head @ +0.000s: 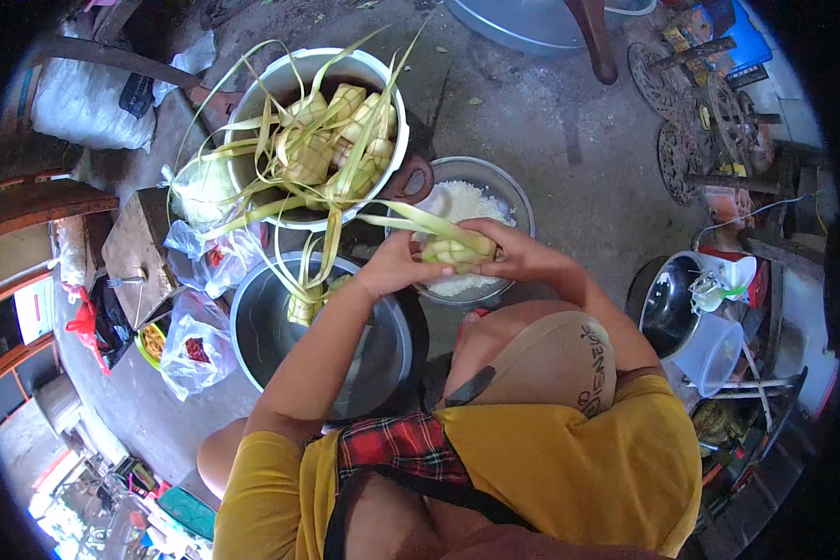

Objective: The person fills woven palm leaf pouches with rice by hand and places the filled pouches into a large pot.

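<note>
Between my left hand and my right hand is a pale green woven palm-leaf rice pouch, its long leaf strips trailing left. My fingers grip it from both sides. It is held over a round metal basin of white rice grains. What is inside the pouch cannot be seen. Beyond my left hand stands a white pot heaped with several similar pouches, leaf tails hanging over its rim. Partly behind my left forearm, a wide basin holds more woven pouch.
Clear plastic bags and a green-rimmed bowl of food lie at the left, near a wooden block. A large metal basin stands at the top. A steel pot and a clear plastic tub are at the right.
</note>
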### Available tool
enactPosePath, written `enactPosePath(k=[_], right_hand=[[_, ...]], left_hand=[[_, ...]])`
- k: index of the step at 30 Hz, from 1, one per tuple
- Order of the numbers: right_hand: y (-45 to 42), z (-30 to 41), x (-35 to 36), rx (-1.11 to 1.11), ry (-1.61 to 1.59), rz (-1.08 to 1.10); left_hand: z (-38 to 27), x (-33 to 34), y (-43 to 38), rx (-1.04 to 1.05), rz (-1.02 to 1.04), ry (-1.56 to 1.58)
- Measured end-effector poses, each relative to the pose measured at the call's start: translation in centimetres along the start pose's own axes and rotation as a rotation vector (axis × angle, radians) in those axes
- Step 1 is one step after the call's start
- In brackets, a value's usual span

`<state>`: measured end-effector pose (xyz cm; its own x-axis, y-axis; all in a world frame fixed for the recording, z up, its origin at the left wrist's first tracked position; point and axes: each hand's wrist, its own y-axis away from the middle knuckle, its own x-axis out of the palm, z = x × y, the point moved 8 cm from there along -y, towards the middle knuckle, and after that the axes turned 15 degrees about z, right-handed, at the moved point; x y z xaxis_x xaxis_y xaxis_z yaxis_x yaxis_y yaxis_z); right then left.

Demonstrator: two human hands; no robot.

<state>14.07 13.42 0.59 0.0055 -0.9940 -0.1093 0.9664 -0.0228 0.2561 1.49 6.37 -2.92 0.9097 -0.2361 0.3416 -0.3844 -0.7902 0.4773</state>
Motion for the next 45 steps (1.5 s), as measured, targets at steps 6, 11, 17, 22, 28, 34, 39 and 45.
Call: enactPosePath(k=[6, 11, 17, 22, 28, 34, 39, 45], right_hand=[[-0.6, 1.5, -0.5, 0.059, 0.113, -0.119], [-1.4, -1.5, 0.6, 0.154, 0.187, -0.207], [-1.8, -2.0, 0.4, 0.223, 0.177, -0.253], [-1.5, -2.9, 0.6, 0.127, -0.118, -0.325], [-0.8, -0.3, 1.3, 0.037, -0.061, -0.213], [-1.2, 1.0, 1.0, 0.002, -0.017, -0.213], [-0.9, 5.8, -0.3, -0.071, 0.555, -0.274], [-1.8, 4.7, 0.1, -0.174, 0.275, -0.203]], left_hand=[[-1.9, 0.0, -0.1, 0.035, -0.031, -0.389], [-1.4, 0.2, -0.1, 0.041, -0.119, -0.303], [-0.9, -0.2, 0.2, 0.062, -0.237, -0.458], [0.7, 0.6, -0.4, 0.175, -0.209, 0.344], [-0.5, 1.7, 0.0, 0.092, -0.201, 0.571], [-0.5, 1.9, 0.1, 0.100, -0.165, 0.548], [0.2, 1.7, 0.1, 0.063, -0.158, 0.603], [1.8, 1.8, -0.2, 0.006, -0.115, 0.543]])
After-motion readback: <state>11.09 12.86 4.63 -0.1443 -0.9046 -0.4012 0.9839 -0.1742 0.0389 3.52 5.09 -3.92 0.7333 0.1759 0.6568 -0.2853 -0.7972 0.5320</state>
